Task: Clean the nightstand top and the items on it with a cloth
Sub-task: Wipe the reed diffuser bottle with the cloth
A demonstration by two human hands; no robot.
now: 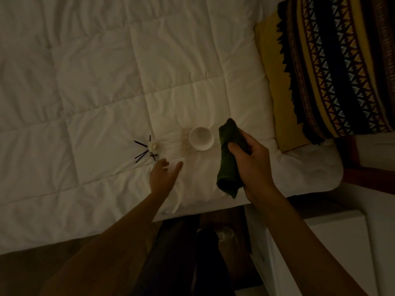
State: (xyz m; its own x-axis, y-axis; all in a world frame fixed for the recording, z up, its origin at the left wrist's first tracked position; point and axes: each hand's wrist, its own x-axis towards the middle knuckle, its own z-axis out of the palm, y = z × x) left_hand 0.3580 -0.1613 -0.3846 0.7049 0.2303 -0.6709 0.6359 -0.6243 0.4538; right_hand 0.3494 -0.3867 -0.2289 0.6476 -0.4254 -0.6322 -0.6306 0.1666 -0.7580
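Note:
The light is dim. My right hand grips a dark green cloth, bunched and hanging over the bed's near edge. My left hand reaches out with fingers apart over the white quilt, holding nothing, just below a small white diffuser bottle with dark reed sticks splayed around it. A white bowl-like cup sits on the quilt between my hands, with a small pale boxy item beside its left side. The white nightstand shows at lower right.
A yellow, black and patterned pillow lies at the bed's upper right. Dark floor and my dark-clothed legs fill the gap below the bed edge. A red-brown frame piece runs at the right.

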